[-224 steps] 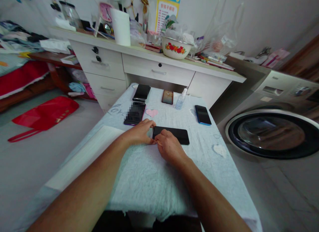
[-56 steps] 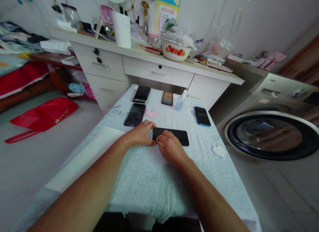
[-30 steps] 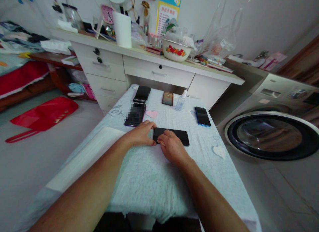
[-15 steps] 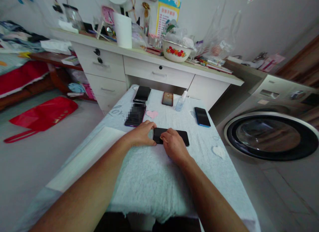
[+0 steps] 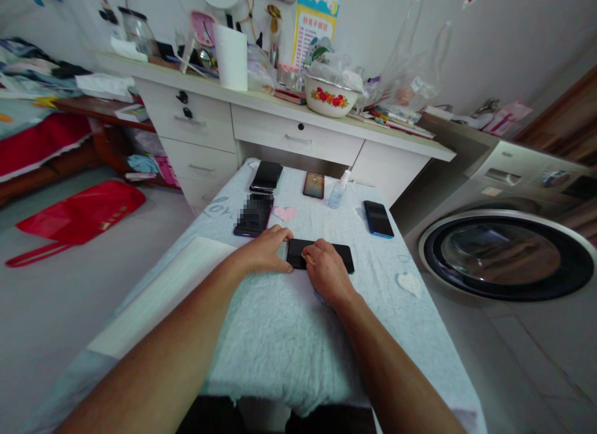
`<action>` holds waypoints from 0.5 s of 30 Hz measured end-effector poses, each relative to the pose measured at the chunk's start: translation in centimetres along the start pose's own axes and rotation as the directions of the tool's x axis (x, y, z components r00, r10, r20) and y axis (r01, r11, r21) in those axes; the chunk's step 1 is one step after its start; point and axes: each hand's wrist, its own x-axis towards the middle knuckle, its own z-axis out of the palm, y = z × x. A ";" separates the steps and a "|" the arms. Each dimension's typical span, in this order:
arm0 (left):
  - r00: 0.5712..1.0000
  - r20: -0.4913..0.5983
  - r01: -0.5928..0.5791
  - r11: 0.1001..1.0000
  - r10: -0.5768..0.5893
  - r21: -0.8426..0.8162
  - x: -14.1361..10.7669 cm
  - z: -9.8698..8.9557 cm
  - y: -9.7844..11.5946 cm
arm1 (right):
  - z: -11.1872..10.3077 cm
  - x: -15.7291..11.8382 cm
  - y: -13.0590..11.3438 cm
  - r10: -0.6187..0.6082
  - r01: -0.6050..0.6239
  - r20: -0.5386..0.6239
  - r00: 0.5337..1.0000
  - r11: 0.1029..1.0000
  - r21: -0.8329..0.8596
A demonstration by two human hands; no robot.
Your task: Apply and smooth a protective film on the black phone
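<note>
A black phone lies sideways, screen up, on the cloth-covered table. My left hand holds the phone's left end between thumb and fingers. My right hand is closed over the middle of the screen, its fingertips pinching something small and yellowish that I cannot make out. Beyond my left hand lies a dark phone with a purple edge, partly pixelated. Farther back are a black phone, a brown phone and a clear spray bottle. A blue-edged phone is at the right.
A white strip lies along the table's left side, under my left forearm. Behind the table stands a white desk with a flowered bowl and a paper roll. A washing machine is at the right, a red bag on the floor.
My right hand has shifted very slightly on the phone's screen. My left hand and the phone have stayed in place.
</note>
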 end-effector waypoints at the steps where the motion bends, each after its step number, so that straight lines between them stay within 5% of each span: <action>1: 1.000 -0.001 -0.002 1.000 0.002 -0.002 0.0 0.0 0.0 | 0.0 0.0 -0.1 -0.010 0.010 0.004 1.000 1.000 0.007; 15: 1.000 -0.011 -0.024 1.000 0.024 -0.004 0.2 0.1 -0.3 | 0.0 -0.1 -0.4 -0.113 0.112 0.058 0.992 0.994 0.017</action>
